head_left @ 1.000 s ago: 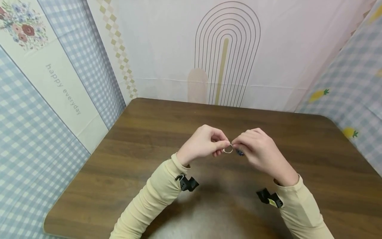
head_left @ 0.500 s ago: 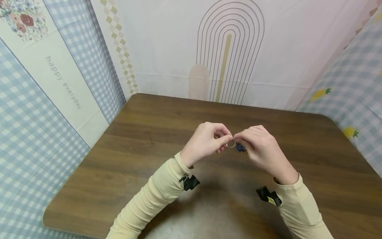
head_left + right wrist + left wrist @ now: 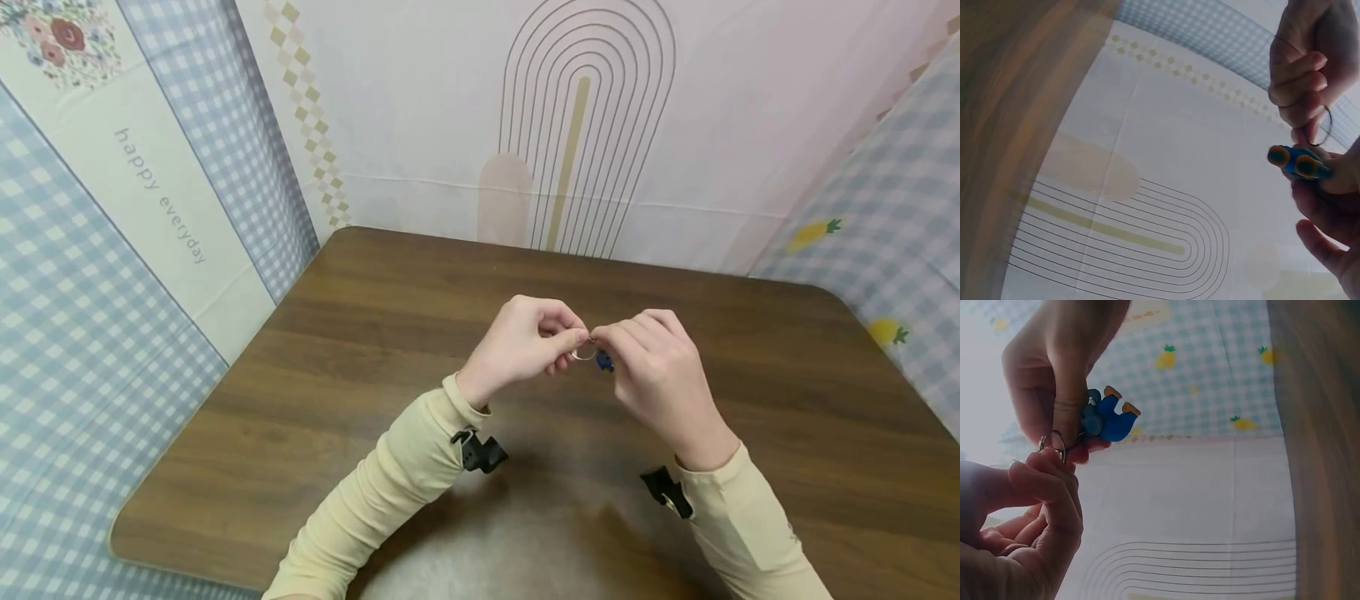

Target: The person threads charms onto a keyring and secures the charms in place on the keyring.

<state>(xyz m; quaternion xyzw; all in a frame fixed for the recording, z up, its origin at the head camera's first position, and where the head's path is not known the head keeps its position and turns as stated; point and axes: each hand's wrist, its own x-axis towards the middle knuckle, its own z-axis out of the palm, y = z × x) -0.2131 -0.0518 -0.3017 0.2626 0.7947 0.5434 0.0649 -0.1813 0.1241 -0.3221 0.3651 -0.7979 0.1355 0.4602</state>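
Note:
Over the middle of the table, a thin metal key ring is stretched between both hands. My left hand pinches the ring between thumb and fingertips, from its left side. From the other side, my right hand pinches the keychain where the ring meets a small blue figure. In the left wrist view the figure has orange-tipped feet and sticks out beside the right thumb. In the right wrist view the feet of the figure point at the camera, with the ring close behind. Fingers hide the joining link.
Below the hands spreads a brown wooden table with rounded corners. A white patterned cloth hangs behind it, and blue checked cloths hang at the sides. Each sleeve carries a small black wrist camera.
Both hands have shifted slightly up and right in the head view, keeping their pinch. My right wrist has turned a little, and the blue figure shows beside the right fingers.

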